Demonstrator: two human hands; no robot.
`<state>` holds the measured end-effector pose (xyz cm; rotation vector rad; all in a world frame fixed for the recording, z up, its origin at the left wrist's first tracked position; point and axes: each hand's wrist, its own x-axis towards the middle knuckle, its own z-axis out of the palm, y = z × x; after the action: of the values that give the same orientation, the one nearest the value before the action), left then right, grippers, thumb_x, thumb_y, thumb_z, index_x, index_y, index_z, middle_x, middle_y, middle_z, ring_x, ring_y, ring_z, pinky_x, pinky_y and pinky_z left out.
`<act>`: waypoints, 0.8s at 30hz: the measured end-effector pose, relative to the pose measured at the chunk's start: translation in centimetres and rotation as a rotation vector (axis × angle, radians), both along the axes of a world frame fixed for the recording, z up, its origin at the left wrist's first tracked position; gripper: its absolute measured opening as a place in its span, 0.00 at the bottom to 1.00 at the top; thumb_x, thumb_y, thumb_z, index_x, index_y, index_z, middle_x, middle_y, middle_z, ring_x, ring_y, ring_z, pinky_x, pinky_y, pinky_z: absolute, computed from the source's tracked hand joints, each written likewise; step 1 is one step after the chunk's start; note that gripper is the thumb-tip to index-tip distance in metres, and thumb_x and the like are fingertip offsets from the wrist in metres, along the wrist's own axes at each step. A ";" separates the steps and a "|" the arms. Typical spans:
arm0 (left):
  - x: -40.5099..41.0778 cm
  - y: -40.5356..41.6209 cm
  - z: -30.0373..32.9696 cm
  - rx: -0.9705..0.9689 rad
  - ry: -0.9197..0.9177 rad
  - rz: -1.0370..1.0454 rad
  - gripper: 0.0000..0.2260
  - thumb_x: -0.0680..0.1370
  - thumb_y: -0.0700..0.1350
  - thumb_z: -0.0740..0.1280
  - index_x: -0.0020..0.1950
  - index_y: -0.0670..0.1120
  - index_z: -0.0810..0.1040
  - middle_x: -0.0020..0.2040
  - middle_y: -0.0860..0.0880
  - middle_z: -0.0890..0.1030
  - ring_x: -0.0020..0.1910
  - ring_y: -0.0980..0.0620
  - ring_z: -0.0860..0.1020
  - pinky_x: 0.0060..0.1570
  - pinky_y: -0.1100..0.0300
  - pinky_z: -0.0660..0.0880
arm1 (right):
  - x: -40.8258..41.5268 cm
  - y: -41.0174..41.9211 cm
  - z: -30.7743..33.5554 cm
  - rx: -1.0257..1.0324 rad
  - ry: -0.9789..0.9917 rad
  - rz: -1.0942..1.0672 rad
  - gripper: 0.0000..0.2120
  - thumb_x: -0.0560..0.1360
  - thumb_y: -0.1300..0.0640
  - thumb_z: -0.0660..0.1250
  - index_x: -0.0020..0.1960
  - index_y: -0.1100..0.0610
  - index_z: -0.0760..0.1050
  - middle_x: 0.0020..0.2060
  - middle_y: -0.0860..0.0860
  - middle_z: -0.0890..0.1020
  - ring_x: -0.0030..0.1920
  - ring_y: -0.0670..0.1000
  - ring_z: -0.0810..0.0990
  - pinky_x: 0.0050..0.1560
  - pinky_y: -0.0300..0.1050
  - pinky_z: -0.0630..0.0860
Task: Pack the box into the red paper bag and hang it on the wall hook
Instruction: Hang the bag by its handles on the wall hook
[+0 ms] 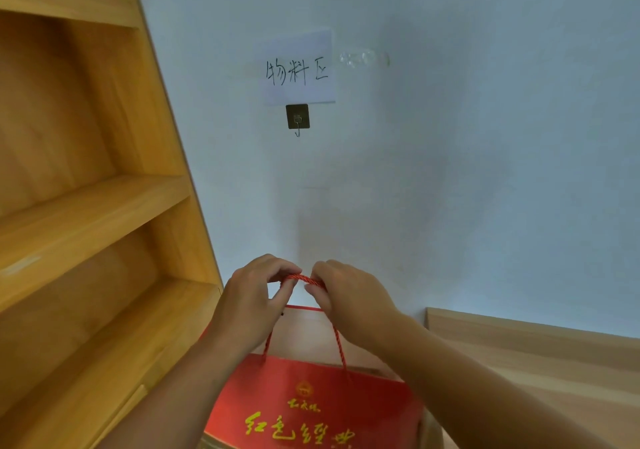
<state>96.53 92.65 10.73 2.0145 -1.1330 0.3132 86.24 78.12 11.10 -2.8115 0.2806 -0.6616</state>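
Observation:
The red paper bag point(311, 403) with yellow lettering hangs below my hands, low in the middle of the view. Its red rope handles point(304, 278) are pinched together at the top by my left hand point(252, 306) and my right hand point(349, 296), fingers nearly touching. A pale inner surface shows in the bag's mouth; I cannot tell whether it is the box. The wall hook point(297, 118), a small metal hook on a dark square plate, sits on the wall well above the handles.
A white paper sign point(298, 67) with handwriting is stuck just above the hook, with a clear adhesive patch point(362, 57) to its right. A wooden shelf unit point(90, 206) fills the left side. A wooden surface point(533, 355) runs along the lower right.

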 end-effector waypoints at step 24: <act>30.6 -14.0 2.1 -0.045 0.047 -0.265 0.06 0.76 0.42 0.74 0.51 0.51 0.86 0.44 0.59 0.84 0.45 0.58 0.83 0.47 0.60 0.83 | 26.3 -12.9 2.9 0.164 -0.115 -0.142 0.06 0.77 0.51 0.71 0.44 0.51 0.76 0.36 0.45 0.80 0.38 0.45 0.77 0.40 0.47 0.78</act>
<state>127.08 78.62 12.79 1.7971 -1.3333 0.1536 112.52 65.23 14.04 -2.6046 0.4930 -0.7898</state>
